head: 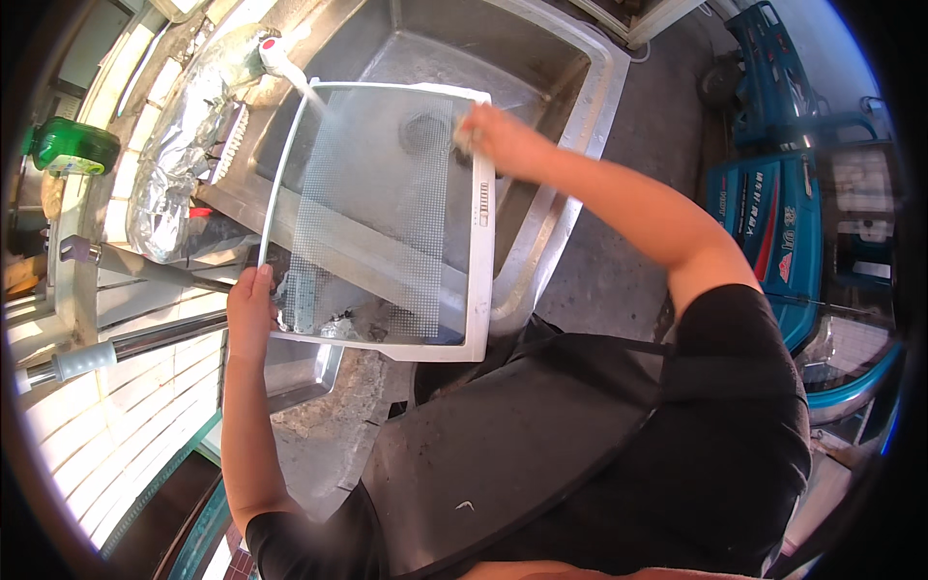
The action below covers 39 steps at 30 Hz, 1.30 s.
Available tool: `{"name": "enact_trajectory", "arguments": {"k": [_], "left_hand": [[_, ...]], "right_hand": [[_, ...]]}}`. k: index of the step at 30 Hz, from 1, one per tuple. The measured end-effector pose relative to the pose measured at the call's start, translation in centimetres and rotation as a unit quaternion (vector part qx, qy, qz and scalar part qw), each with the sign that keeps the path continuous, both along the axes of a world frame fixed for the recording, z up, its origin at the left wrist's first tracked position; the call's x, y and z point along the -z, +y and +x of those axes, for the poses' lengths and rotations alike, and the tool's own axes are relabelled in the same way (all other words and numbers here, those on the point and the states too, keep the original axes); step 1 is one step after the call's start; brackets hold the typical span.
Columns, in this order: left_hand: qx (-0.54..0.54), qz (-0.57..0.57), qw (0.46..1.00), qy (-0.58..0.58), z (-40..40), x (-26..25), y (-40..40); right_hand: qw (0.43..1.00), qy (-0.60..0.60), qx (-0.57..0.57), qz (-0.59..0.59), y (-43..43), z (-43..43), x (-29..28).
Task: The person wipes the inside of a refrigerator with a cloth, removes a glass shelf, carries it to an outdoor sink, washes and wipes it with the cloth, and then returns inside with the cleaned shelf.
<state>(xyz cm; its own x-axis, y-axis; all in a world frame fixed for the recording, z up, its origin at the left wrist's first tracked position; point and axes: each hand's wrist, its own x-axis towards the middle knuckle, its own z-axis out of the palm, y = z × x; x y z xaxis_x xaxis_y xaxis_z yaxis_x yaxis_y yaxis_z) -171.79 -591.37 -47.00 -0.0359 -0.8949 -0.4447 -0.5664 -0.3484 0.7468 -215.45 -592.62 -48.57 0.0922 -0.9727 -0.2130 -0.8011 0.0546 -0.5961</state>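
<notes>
A refrigerator glass shelf [373,217] with a white plastic frame and a dotted pattern slants over a stainless steel sink [464,61]. My left hand [252,308] grips its lower left corner, thumb on top of the frame. At the upper right edge, my right hand [504,145] is closed on a small pale cleaning pad [462,133], mostly hidden by the fingers. From a white tap [286,64] with a red dot, water runs onto the glass near its upper left corner. Through the wet pane, the sink's drain is faintly visible.
Left of the sink lie a foil-wrapped pipe [181,145], a scrub brush [228,143] and a green bottle [76,145]. Metal-handled poles [159,337] reach in beside my left hand. A teal vehicle [768,225] stands at the right across the concrete floor [631,174].
</notes>
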Motion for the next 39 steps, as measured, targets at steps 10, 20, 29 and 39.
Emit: {"name": "enact_trajectory", "arguments": {"k": [10,20,29,39], "left_hand": [[-0.013,0.019,1.000,-0.019,-0.4,-0.9,0.4],[-0.056,0.036,0.998,-0.015,-1.1,-1.1,0.3],[-0.030,0.026,0.999,0.016,-0.1,0.4,0.0],[-0.020,0.042,0.999,0.001,0.0,-0.2,0.1]], "right_hand": [[0.973,0.054,0.120,-0.192,-10.8,4.2,4.0],[0.978,-0.024,-0.006,-0.207,-16.4,12.4,5.3],[0.980,0.151,0.128,0.015,-6.2,-4.4,2.2],[0.972,0.013,-0.215,-0.098,5.6,2.4,-2.5]]}}
